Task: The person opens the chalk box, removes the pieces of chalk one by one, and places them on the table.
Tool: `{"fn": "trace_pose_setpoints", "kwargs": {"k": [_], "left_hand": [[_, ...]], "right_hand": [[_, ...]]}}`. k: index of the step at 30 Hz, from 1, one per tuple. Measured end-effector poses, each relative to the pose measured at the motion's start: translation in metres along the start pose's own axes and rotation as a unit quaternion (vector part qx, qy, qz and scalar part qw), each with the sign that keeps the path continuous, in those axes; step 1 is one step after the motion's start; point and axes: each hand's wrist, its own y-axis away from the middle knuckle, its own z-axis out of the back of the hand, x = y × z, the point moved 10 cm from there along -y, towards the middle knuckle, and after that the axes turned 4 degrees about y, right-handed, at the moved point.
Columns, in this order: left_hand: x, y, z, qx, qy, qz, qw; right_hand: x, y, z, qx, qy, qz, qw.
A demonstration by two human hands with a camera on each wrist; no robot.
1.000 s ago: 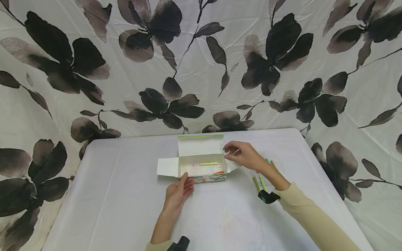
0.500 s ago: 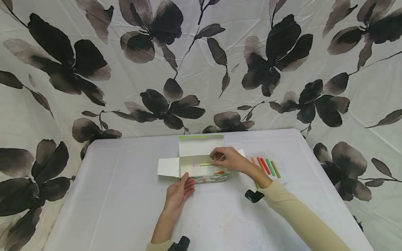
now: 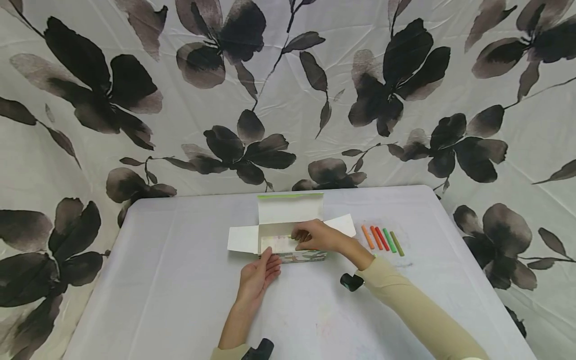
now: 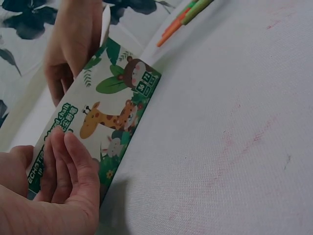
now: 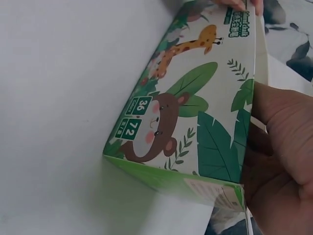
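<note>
An open chalk box (image 3: 303, 257) with animal pictures on its front lies on the white table, flaps folded out. My left hand (image 3: 255, 280) holds its front wall near the left end, thumb over the rim and fingers against the printed side (image 4: 110, 120). My right hand (image 3: 317, 236) reaches into the box from the right, fingers bent downward. In the right wrist view the front wall hides the fingertips of the right hand (image 5: 283, 147). A bit of a yellow-green chalk stick (image 3: 291, 236) shows beside those fingers; whether they pinch it is unclear.
Right of the box several chalk sticks lie in a row: orange (image 3: 368, 237), red (image 3: 383, 239), green (image 3: 389, 240) and olive (image 3: 397, 243) among them. Faint chalk smudges mark the white table (image 3: 180, 280). A floral cloth (image 3: 279, 100) hangs behind it.
My right hand has moved left from the box's right end down into its middle, uncovering the row of chalk sticks. The left hand keeps its hold on the front wall.
</note>
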Motion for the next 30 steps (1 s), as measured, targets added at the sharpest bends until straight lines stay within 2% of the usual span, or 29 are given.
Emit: {"fn": "trace_pose_setpoints", "kwargs": {"k": [7,16,21,26,30], "left_hand": [[-0.001,0.000,0.000,0.002,0.002,-0.008,1.0000],[-0.001,0.001,-0.001,-0.007,0.003,-0.009,0.9999],[-0.002,0.001,-0.003,-0.004,0.009,-0.008,0.9999],[-0.003,0.000,-0.005,-0.004,0.013,-0.008,0.9999],[-0.002,-0.002,-0.005,-0.007,0.009,-0.009,0.9999]], "right_hand": [[-0.002,-0.012,-0.013,0.037,0.075,-0.011,0.9964],[-0.007,-0.022,-0.027,0.100,0.082,-0.048,0.9904],[-0.013,-0.026,-0.028,0.135,0.113,-0.086,0.9806],[-0.013,-0.027,-0.027,0.163,0.166,-0.091,0.9684],[-0.013,-0.026,-0.026,0.171,0.185,-0.090,0.9634]]}}
